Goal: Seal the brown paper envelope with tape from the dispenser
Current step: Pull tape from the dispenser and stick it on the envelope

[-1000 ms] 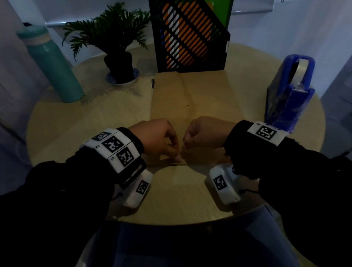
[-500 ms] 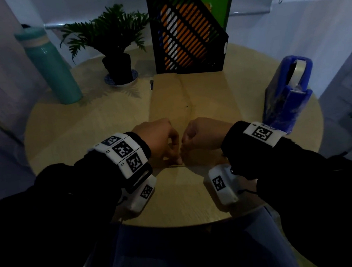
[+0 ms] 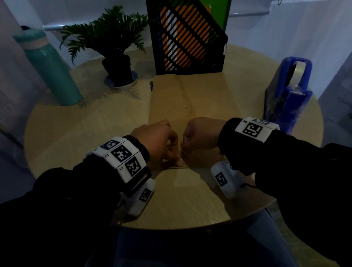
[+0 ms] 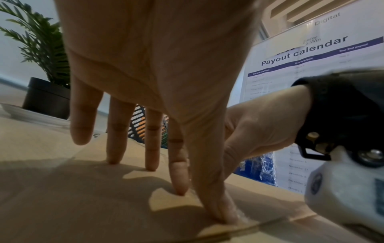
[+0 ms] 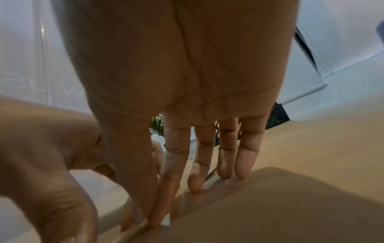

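The brown paper envelope [image 3: 191,102] lies lengthwise on the round wooden table [image 3: 70,137], its near end under both hands. My left hand [image 3: 173,154] presses down on it with straight fingers; in the left wrist view its thumb [image 4: 218,210] pushes on a glossy clear tape strip [image 4: 242,217] at the envelope's [image 4: 83,197] near edge. Close beside it, my right hand [image 3: 188,150] does the same. In the right wrist view the right hand's [image 5: 143,220] thumb and index finger press the tape strip [image 5: 187,200], and the other fingertips touch the paper. The blue tape dispenser [image 3: 290,95] stands at the right.
A black slotted file holder [image 3: 186,37] stands just behind the envelope's far end. A potted plant [image 3: 116,60] and a teal bottle [image 3: 50,67] are at the back left. A small dark object [image 3: 151,85] lies by the envelope's far left corner. The table's near edge [image 3: 178,226] is close to my body.
Both hands stay pressed on the near end of the envelope. The left wrist has shifted slightly to the right; nothing was picked up or let go.
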Motion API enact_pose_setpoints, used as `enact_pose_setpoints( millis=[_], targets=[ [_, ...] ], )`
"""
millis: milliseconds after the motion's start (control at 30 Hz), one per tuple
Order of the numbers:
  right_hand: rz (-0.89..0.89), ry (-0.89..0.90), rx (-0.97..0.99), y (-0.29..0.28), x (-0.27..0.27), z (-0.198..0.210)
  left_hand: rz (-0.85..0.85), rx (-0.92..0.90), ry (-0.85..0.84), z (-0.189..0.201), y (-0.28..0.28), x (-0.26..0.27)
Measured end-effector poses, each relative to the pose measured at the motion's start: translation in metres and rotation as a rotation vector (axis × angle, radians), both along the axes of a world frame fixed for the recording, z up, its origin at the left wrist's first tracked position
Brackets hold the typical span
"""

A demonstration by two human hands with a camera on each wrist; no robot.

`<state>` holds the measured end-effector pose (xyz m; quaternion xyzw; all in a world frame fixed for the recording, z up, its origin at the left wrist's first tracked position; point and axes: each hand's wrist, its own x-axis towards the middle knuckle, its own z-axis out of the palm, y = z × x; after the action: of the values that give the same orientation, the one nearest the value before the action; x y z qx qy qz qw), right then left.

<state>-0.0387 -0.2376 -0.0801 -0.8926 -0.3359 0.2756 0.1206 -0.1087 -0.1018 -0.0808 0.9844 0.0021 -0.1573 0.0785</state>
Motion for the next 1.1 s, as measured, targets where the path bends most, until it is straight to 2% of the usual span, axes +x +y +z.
enact_pose_setpoints(
  millis=[467, 700, 900, 1000, 1100],
  targets=[
    [0.039, -0.078, -0.075, 0.001, 0.001, -0.002, -0.007, 0.002, -0.013, -0.003, 0.002, 0.001],
    [0.066, -0.144, -0.179, 0.005, 0.004, 0.002, -0.007, 0.016, -0.009, -0.005, 0.004, 0.002],
    [0.077, -0.07, -0.227, 0.004, 0.018, 0.009, -0.023, -0.009, 0.03, -0.002, 0.006, 0.0],
    [0.098, -0.025, -0.314, 0.011, 0.02, 0.009, -0.026, -0.013, 0.034, -0.001, 0.006, -0.001],
    [0.191, -0.069, -0.453, 0.02, 0.014, 0.009, -0.025, -0.026, 0.036, -0.001, 0.007, -0.001]
  ],
)
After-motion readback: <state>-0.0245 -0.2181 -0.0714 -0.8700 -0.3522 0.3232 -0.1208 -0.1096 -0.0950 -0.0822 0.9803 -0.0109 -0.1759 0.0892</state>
